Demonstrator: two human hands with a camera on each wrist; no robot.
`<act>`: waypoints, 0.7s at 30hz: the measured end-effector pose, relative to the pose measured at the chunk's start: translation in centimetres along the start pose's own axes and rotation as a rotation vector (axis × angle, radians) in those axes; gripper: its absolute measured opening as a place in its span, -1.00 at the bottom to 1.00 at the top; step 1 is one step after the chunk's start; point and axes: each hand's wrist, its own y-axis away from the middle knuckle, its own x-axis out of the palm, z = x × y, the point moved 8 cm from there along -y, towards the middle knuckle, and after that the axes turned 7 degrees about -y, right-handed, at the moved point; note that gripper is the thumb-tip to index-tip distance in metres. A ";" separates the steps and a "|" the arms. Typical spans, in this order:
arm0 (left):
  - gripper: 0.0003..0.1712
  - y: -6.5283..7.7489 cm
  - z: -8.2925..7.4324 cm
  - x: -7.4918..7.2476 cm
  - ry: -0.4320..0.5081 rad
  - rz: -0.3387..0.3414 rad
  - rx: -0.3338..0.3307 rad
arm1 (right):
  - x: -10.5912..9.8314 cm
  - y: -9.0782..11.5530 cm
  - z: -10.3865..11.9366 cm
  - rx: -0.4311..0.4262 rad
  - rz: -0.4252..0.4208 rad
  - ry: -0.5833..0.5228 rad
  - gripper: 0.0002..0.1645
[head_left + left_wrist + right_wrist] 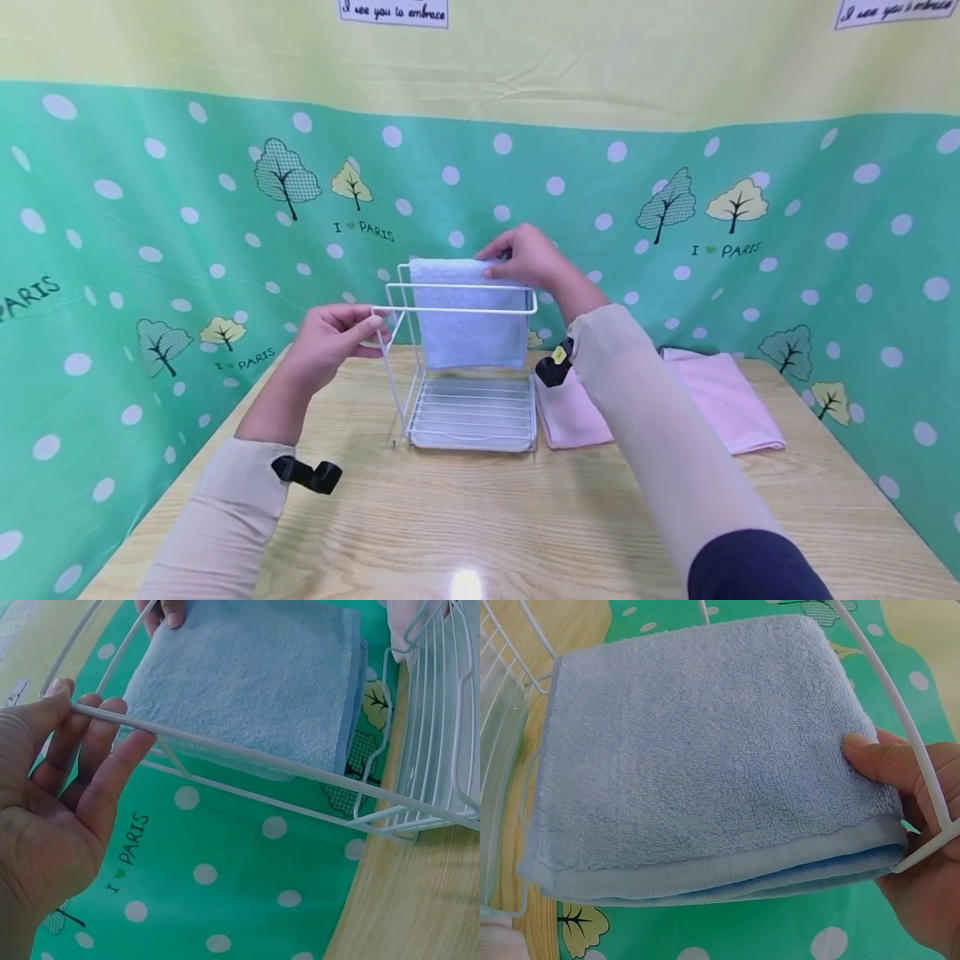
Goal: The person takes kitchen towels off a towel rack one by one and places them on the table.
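Observation:
A white wire rack stands on the table, with several horizontal rails at its top. Over its rearmost rail hangs a folded light blue towel, its lower edge above the rack's base. My left hand pinches the rack's front left corner between thumb and fingers; in the left wrist view the fingertips sit along the white rod. At the towel's top right, my right hand pinches the fold, thumb in front. The right wrist view shows the thumb pressed on the terry surface and the towel's layered side edge; the other fingers are partly hidden behind it.
A shallow pale tray lies in the rack's base under wire bars. Folded pink cloth lies on the table to the right, partly behind my right forearm. A green polka-dot curtain hangs close behind the wooden table.

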 end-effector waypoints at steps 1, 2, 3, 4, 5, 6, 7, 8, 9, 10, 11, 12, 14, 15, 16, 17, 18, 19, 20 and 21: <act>-0.84 0.1 0.0 0.0 -0.003 -0.001 -0.003 | 0.0 0.0 0.1 -0.005 -0.006 0.006 -0.77; -0.84 0.1 0.0 0.1 -0.003 0.001 -0.005 | 0.0 0.1 0.1 -0.009 -0.015 0.010 -0.78; -0.84 0.1 0.0 0.1 -0.007 0.000 -0.006 | -0.1 0.1 0.2 -0.018 -0.025 0.014 -0.79; -0.84 0.2 0.0 0.1 -0.009 -0.002 -0.004 | -0.1 0.2 0.2 -0.027 -0.036 0.017 -0.80; -0.84 0.2 0.0 0.1 -0.010 -0.003 -0.002 | -0.2 0.2 0.3 -0.037 -0.048 0.017 -0.81; -0.84 0.2 -0.1 0.0 -0.015 -0.005 0.001 | -0.2 0.3 0.4 -0.043 -0.059 0.012 -0.81; -0.85 0.2 -0.1 0.0 -0.020 -0.007 0.005 | -0.3 0.3 0.5 -0.045 -0.068 0.009 -0.82; -0.85 0.2 -0.1 0.0 -0.020 -0.008 0.006 | -0.3 0.4 0.5 -0.046 -0.076 0.007 -0.83; -0.86 0.3 -0.1 -0.1 -0.021 -0.010 0.006 | -0.3 0.4 0.6 -0.049 -0.084 0.006 -0.84; -0.85 0.4 0.0 -0.1 -0.018 -0.011 0.005 | -0.2 0.5 0.6 -0.044 -0.088 0.000 -0.84; -0.85 0.4 0.0 -0.2 -0.016 -0.010 0.002 | -0.2 0.5 0.7 -0.041 -0.092 -0.001 -0.84; -0.84 0.5 0.1 -0.2 -0.015 -0.011 -0.002 | -0.2 0.5 0.7 -0.042 -0.098 -0.004 -0.85; -0.83 0.5 0.2 -0.3 -0.008 -0.014 -0.009 | -0.4 0.5 1.0 -0.056 -0.126 -0.014 -0.84; -0.84 0.5 0.2 -0.3 -0.008 -0.018 -0.012 | -0.7 0.5 1.2 -0.068 -0.147 -0.022 -0.85; -0.84 0.5 0.3 -0.4 -0.014 -0.020 -0.012 | -1.0 0.6 1.4 -0.080 -0.170 -0.028 -0.85; -0.86 0.4 0.3 -0.4 -0.017 -0.021 -0.014 | -1.4 0.7 1.6 -0.092 -0.196 -0.033 -0.85; -0.86 0.3 0.3 -0.3 -0.018 -0.020 -0.014 | -1.7 0.8 1.7 -0.098 -0.220 -0.044 -0.84; -0.87 0.3 0.2 -0.3 -0.018 -0.018 -0.014 | -2.2 0.9 1.8 -0.098 -0.242 -0.051 -0.84; -0.87 0.2 0.2 -0.3 -0.018 -0.016 -0.016 | -2.5 1.0 1.9 -0.094 -0.261 -0.054 -0.84; -0.88 0.2 0.2 -0.2 -0.019 -0.015 -0.017 | -2.9 1.2 2.0 -0.092 -0.278 -0.060 -0.84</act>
